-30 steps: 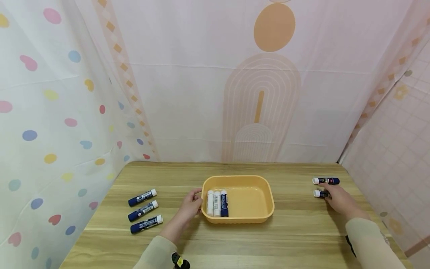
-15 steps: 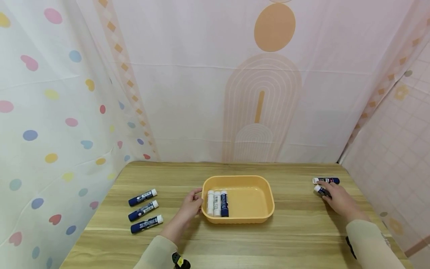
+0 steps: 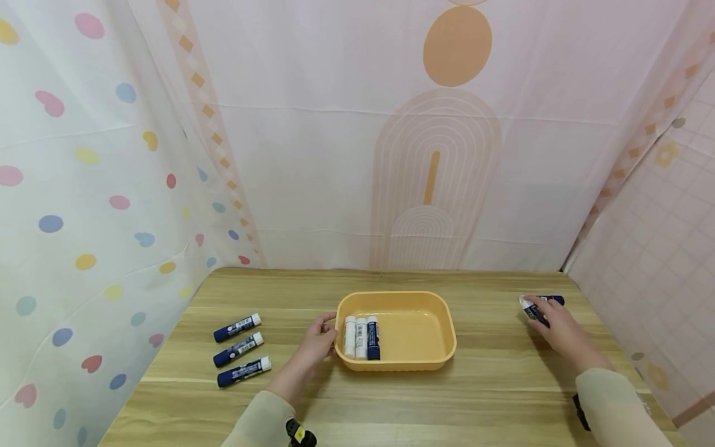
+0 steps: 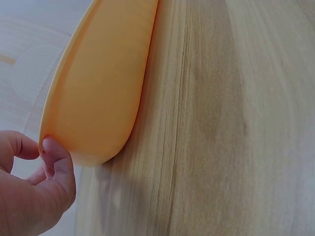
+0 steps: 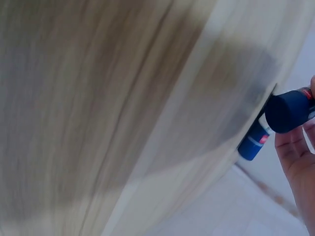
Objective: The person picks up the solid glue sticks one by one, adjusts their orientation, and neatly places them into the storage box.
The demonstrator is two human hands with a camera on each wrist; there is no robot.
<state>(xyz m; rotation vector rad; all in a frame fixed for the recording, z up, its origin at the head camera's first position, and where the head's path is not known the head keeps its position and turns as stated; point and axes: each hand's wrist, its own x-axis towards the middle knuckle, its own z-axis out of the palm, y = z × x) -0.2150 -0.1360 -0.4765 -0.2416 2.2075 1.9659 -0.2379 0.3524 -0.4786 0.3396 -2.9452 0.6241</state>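
Note:
My left hand (image 3: 316,341) pinches the left rim of a yellow-orange plastic tray (image 3: 413,366); in the left wrist view, thumb and finger (image 4: 58,157) meet at the tray's edge. Inside the tray, along its left end, lie two white glue sticks (image 3: 355,339) and a dark blue one (image 3: 373,339). Over at the right, my right hand (image 3: 564,332) holds a dark blue glue stick (image 3: 534,311) with a white cap, tilted. Behind it, partly covered by the fingers, another blue glue stick (image 3: 557,300) lies on the table; the right wrist view shows the held stick's dark base (image 5: 287,112) close up.
Three blue glue sticks with white caps (image 3: 241,351) lie in a slanted row at the table's left. The wooden table (image 3: 475,410) ends at patterned curtains (image 3: 313,186) at the back and sides.
My right hand has picked the nearer glue stick up off the table, tilting it and bringing it over the one behind. My left hand and the tray have stayed put.

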